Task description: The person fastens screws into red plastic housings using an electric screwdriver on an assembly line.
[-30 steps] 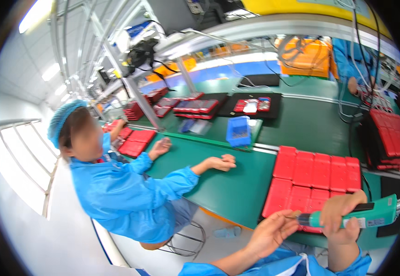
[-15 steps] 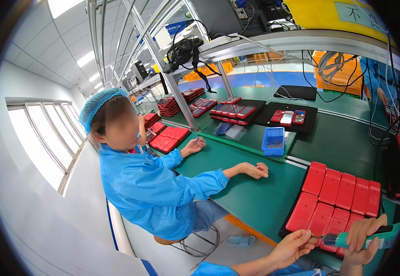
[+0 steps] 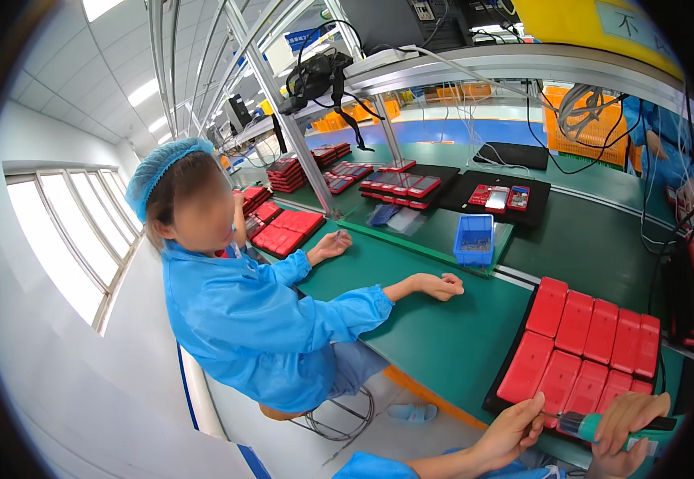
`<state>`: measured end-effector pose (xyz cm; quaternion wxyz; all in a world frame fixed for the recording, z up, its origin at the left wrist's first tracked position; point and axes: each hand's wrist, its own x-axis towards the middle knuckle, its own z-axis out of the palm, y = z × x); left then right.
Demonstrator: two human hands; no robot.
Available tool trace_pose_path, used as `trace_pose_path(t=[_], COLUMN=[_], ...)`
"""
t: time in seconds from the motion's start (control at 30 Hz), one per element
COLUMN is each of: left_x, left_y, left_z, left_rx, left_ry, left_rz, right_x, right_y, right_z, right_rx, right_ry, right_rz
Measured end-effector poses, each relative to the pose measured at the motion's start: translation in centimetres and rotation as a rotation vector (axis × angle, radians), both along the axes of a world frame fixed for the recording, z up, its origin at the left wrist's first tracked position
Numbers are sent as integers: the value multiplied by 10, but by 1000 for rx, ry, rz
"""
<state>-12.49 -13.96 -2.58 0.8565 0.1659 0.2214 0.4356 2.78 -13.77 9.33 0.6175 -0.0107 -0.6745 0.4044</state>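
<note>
At the lower right, my right hand point(image 3: 632, 427) is wrapped around a green and black electric screwdriver point(image 3: 582, 425), its tip pointing left. The thumb and fingers of my left hand point(image 3: 514, 431) are pinched together right at that tip; whatever lies between them is too small to make out. Both hands are over the near edge of a black tray point(image 3: 497, 393). Red rectangular cases point(image 3: 566, 323) fill this tray in rows, and my hands partly cover the nearest ones.
To the left, a co-worker point(image 3: 259, 295) in blue sits with both forearms on the green bench point(image 3: 411, 327). A blue bin point(image 3: 474, 239) of small metal parts stands beyond. Farther back are a black mat point(image 3: 462, 188) with opened red devices and a metal shelf frame point(image 3: 279, 112). Cables hang at right.
The screwdriver and my right hand have shifted slightly down. My left hand stays pinched at the tip. The co-worker's head has moved a little left; the view has shifted slightly.
</note>
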Motion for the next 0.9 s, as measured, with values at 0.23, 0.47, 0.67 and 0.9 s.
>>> trace_pose_path(t=[0.23,0.47,0.67,0.9], left_x=[16,-5,4,8], left_y=[-10,-2,4,0], left_z=[4,6,4,4], left_rx=[-121,-76,-84,-75], left_ry=[-7,129,111,107], left_rz=[99,172,85,37], right_x=[4,-18,0,3], right_y=[-14,6,9,7], right_z=[6,-28,-17,-21], right_rx=[-16,23,41,9], right_ry=[-60,318,212,242], right_rz=[-70,-154,-117,-111])
